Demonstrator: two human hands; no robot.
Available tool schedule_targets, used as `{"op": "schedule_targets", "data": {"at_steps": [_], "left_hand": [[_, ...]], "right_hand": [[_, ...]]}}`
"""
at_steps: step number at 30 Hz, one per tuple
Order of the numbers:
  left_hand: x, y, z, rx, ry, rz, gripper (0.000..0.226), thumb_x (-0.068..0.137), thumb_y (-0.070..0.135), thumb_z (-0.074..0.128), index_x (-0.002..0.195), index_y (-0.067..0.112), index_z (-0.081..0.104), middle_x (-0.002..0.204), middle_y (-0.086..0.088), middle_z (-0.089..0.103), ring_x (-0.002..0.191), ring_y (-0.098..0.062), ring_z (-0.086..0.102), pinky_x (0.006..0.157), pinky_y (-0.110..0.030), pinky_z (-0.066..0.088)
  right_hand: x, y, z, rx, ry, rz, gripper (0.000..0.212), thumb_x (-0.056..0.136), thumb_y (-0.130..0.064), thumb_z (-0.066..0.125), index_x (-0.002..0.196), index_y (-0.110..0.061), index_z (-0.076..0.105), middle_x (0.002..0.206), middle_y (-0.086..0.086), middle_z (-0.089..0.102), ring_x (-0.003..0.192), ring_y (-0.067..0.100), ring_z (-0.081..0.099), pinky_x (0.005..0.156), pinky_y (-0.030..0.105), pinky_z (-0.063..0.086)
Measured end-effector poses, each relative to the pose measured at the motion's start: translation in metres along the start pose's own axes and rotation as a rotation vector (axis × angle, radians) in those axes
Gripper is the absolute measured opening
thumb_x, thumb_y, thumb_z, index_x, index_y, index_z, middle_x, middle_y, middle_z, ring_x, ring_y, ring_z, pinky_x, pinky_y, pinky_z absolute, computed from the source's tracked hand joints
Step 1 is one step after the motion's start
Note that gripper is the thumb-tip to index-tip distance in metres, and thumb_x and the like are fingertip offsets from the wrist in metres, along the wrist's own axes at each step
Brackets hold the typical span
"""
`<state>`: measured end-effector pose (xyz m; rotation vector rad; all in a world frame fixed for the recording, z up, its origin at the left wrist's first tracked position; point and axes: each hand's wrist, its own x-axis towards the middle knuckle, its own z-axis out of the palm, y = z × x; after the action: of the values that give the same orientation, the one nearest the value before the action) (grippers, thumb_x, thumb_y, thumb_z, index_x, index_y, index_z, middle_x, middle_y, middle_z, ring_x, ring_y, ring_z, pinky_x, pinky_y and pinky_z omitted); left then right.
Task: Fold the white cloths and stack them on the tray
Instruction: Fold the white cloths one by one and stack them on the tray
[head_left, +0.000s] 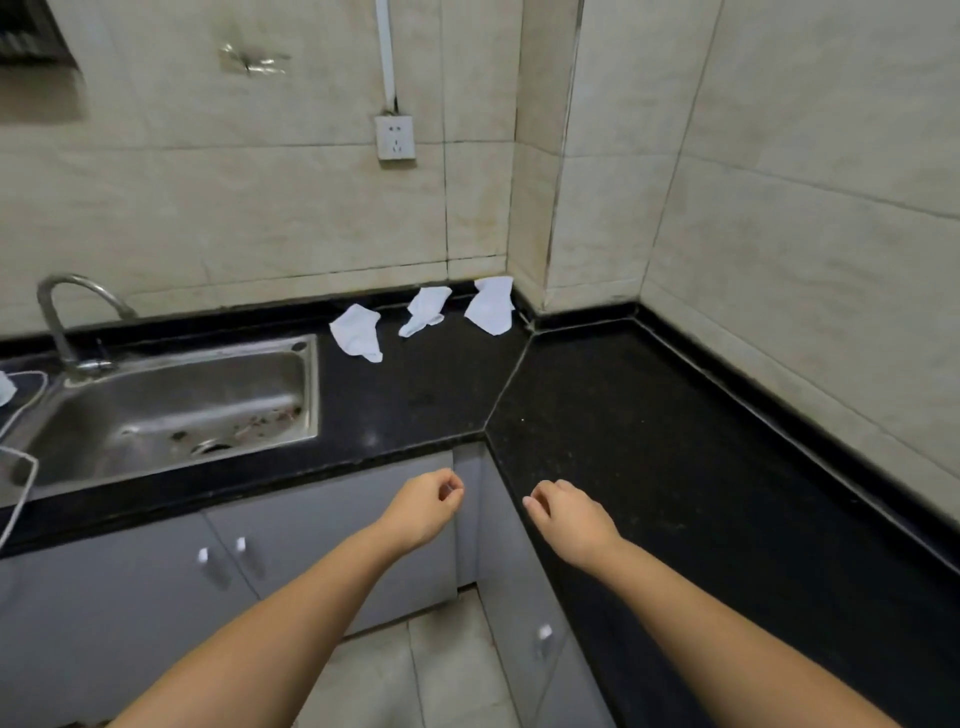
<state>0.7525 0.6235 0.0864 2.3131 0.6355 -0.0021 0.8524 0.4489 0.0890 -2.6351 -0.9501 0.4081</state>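
Three white cloths lie crumpled on the black counter (649, 441), in a row along the back wall to the right of the sink (171, 400): the cloth nearest the sink (357, 332), the middle cloth (426, 310), and the cloth farthest from the sink (491, 305), which sits in the corner and leans against the tiled wall. The three lie apart, none touching another. No tray is in view.

By appearance the cloths are thin, light and limp. They should offer no resistance when lifted and will probably sag and unfold under their own weight; nothing about them is fragile or slippery. A pinch at a corner or a free edge would likely serve best, since a hold at the bunched middle would keep the creases in.

The left hand (421, 512) and right hand (566, 519) hover side by side at the front edge of the counter, right of the sink. Both are empty, fingers loosely curled inward. All three cloths lie well beyond the hands, toward the wall, the middle cloth most nearly straight ahead.
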Motion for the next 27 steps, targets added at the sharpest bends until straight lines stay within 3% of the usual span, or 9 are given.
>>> {"op": "schedule_targets", "data": {"at_steps": [6, 11, 17, 21, 27], "left_hand": [[0.117, -0.025, -0.041, -0.018, 0.014, 0.041, 0.014, 0.095, 0.023, 0.049, 0.094, 0.019, 0.063, 0.086, 0.001, 0.064, 0.075, -0.011, 0.054, 0.064, -0.020, 0.040], [0.225, -0.049, -0.088, 0.001, -0.034, 0.092, 0.012, 0.092, 0.018, 0.050, 0.088, 0.021, 0.062, 0.082, 0.001, 0.062, 0.075, -0.013, 0.054, 0.069, -0.023, 0.040], [0.338, -0.057, -0.119, 0.032, -0.126, 0.142, 0.015, 0.092, 0.018, 0.048, 0.095, 0.016, 0.063, 0.076, 0.006, 0.057, 0.071, -0.011, 0.053, 0.063, -0.022, 0.041], [0.400, -0.057, -0.113, 0.083, -0.227, 0.153, 0.019, 0.095, 0.022, 0.048, 0.106, 0.015, 0.062, 0.098, -0.001, 0.063, 0.090, -0.018, 0.061, 0.081, -0.031, 0.050], [0.496, -0.053, -0.097, 0.177, -0.240, 0.157, 0.025, 0.095, 0.018, 0.046, 0.117, 0.013, 0.059, 0.112, -0.004, 0.064, 0.099, -0.019, 0.060, 0.087, -0.031, 0.048]], "right_hand": [[0.126, -0.012, 0.000, 0.030, -0.018, 0.028, 0.034, 0.099, -0.041, 0.036, 0.111, -0.017, 0.057, 0.111, 0.005, 0.056, 0.102, 0.024, 0.057, 0.083, 0.035, 0.043], [0.235, -0.038, 0.001, 0.069, 0.031, 0.089, 0.032, 0.099, -0.038, 0.038, 0.110, -0.016, 0.058, 0.112, 0.006, 0.057, 0.102, 0.025, 0.059, 0.087, 0.037, 0.047], [0.332, -0.050, -0.003, 0.094, 0.037, 0.182, 0.032, 0.099, -0.037, 0.039, 0.108, -0.015, 0.060, 0.111, 0.006, 0.058, 0.101, 0.025, 0.059, 0.088, 0.039, 0.048], [0.395, -0.031, -0.007, 0.093, -0.002, 0.224, 0.031, 0.099, -0.036, 0.040, 0.102, -0.013, 0.060, 0.107, 0.007, 0.057, 0.097, 0.025, 0.059, 0.086, 0.038, 0.049], [0.499, 0.000, -0.012, 0.035, -0.029, 0.178, 0.025, 0.096, -0.028, 0.045, 0.110, -0.014, 0.060, 0.113, 0.008, 0.056, 0.103, 0.027, 0.057, 0.088, 0.039, 0.047]]}}
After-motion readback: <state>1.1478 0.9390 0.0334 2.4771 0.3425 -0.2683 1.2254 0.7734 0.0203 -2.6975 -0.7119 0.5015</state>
